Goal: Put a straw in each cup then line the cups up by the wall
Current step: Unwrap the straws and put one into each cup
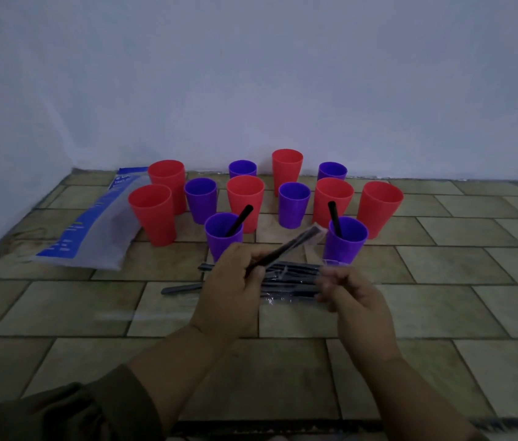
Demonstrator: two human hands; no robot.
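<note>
Several red and purple cups stand on the tiled floor in front of the wall. Two front purple cups hold a black straw each: the left one [223,234] and the right one [346,239]. My left hand [230,288] grips a black wrapped straw [286,248] that points up and right between those cups. My right hand [355,292] is blurred, its fingers closed near the clear wrapper [331,265] at the straw's lower end. A pile of wrapped straws [286,281] lies on the floor under both hands.
A blue and white plastic bag [92,230] lies flat at the left, next to a red cup [152,213]. The pale wall [251,74] runs behind the cups. Bare tile floor [442,297] spreads to the right and toward me.
</note>
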